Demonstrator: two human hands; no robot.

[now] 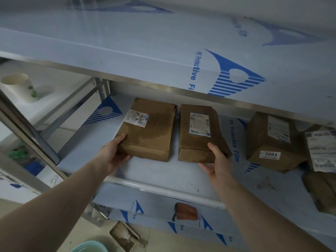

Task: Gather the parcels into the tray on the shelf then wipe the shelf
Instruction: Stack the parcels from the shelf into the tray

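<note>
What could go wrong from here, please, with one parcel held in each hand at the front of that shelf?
Each hand grips only a near corner: the left hand on the left parcel, the right hand on the creased middle parcel. Lifted that way, either may tip and drop.

The upper shelf edge overhangs closely, so raised parcels could knock it.

No tray is visible on the shelf, so they may be carried further than expected.
</note>
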